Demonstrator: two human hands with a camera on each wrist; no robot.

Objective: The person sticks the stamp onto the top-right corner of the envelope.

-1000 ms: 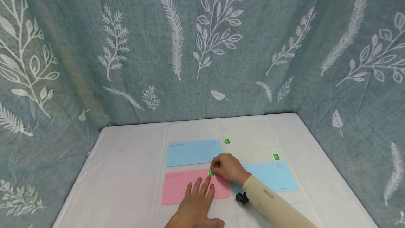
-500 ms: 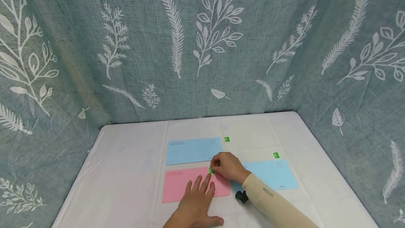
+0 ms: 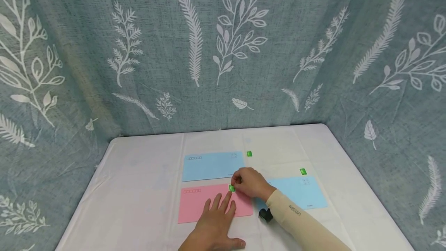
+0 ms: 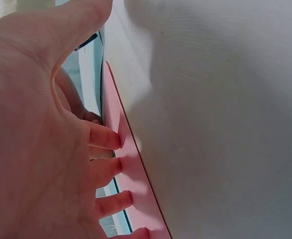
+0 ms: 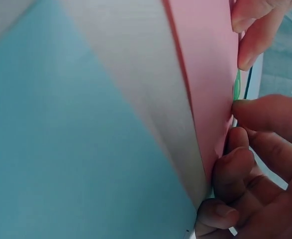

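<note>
A pink envelope (image 3: pixel 193 208) lies flat on the white table, printed with a row of small boxes. My left hand (image 3: pixel 216 226) rests its spread, straight fingers on it, and the left wrist view shows those fingertips touching the pink paper (image 4: pixel 117 117). At the envelope's upper right corner is a green stamp (image 3: pixel 232 188). My right hand (image 3: pixel 251 183) holds the stamp's edge with curled fingers. Seen from the right wrist, the thumb (image 5: pixel 270 115) meets the edge of the green stamp (image 5: pixel 237 88), close to the left fingertips. Part of the stamp is hidden behind the fingers.
A blue envelope (image 3: pixel 210 167) lies behind the pink one. Another blue envelope (image 3: pixel 301 195) is partly under the right forearm. Loose green stamps lie beyond them, one stamp (image 3: pixel 249 153) at the back and one stamp (image 3: pixel 303 171) farther right. A small black object (image 3: pixel 265 215) sits by the sleeve.
Both hands keep nearly the same places on the pink envelope. The head view shifts very slightly; no object visibly moves on the table.
</note>
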